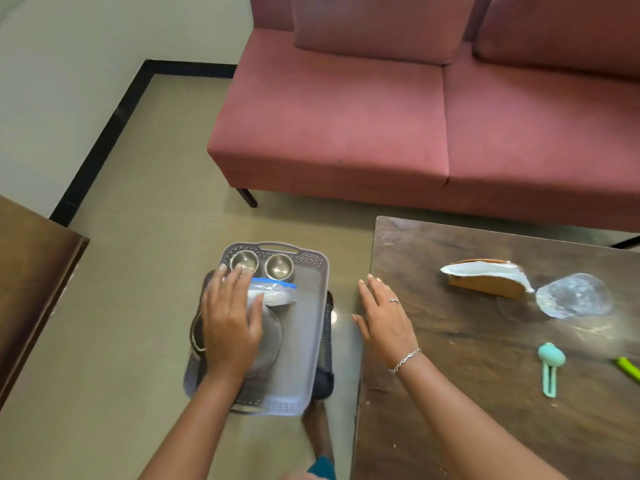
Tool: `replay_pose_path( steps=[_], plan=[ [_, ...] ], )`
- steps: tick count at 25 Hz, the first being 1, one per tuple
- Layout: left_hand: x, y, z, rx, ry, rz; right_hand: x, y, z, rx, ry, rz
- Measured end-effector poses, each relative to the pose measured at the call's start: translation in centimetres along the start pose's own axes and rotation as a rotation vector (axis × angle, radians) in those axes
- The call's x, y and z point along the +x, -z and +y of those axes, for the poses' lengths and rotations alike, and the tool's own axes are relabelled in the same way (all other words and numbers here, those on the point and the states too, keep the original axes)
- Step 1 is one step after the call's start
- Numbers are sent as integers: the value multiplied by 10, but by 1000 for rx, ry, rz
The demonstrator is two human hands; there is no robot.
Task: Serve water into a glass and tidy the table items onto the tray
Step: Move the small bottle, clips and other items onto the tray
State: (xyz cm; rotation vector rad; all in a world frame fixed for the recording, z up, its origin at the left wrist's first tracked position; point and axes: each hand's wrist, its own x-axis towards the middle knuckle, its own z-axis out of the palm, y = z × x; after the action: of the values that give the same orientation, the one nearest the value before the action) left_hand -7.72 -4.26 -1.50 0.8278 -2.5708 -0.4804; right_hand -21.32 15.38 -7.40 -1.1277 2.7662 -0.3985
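Pink sofa [346,116] at 12, wood table [450,393] at 4. L hand [228,323] flat over tray [304,341] items, fingers spread; R hand [384,320] at table edge, fingers straight, together.

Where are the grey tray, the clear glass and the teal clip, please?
grey tray [305,344], head view, bare floor of the tray.
clear glass [573,295], head view, middle of its body.
teal clip [551,356], head view, its round head.

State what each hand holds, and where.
Nothing gripped: left hand rests flat on the steel dish in the tray; right hand open at the table edge.
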Motion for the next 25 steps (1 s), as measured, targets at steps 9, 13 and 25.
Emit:
replay_pose_path(
  steps=[9, 13, 25],
  plan=[
    [-107, -89, 174, 60, -66, -357, -118, 51, 154, -26, 24, 10],
    [-155, -128, 263, 102, -111, -565, -180, 82, 235, -45, 10, 40],
    [-194, -196, 390, 65, -255, -822, -291, 107, 374, 131, -364, 109]
  ],
)
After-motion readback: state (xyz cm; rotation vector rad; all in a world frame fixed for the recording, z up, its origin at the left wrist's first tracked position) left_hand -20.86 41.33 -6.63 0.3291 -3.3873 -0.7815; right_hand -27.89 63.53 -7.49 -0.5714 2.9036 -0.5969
